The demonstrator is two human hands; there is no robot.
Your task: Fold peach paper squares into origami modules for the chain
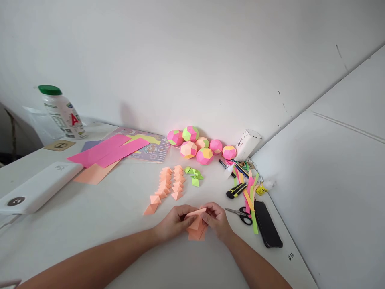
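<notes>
Both hands meet low in the middle of the white table (90, 216). My left hand (174, 221) and my right hand (217, 220) pinch a small peach paper piece (196, 212) between their fingertips, folding it. Under the hands lies a small stack of peach paper squares (197, 233). Just beyond, two rows of folded peach paper units (168, 185) run toward the wall, with a few folded green units (194, 175) beside them. Several pink, green and yellow paper balls (198, 147) sit against the wall.
Scissors (242, 214), a black phone (267, 229), a yellow-black cutter (236, 190), pens and coloured paper strips (250, 192) crowd the right. Pink paper sheets (108, 151) and a peach sheet (94, 173) lie left, near a white device (36, 188) and a green-capped bottle (61, 112). A white box (248, 143) leans on the wall.
</notes>
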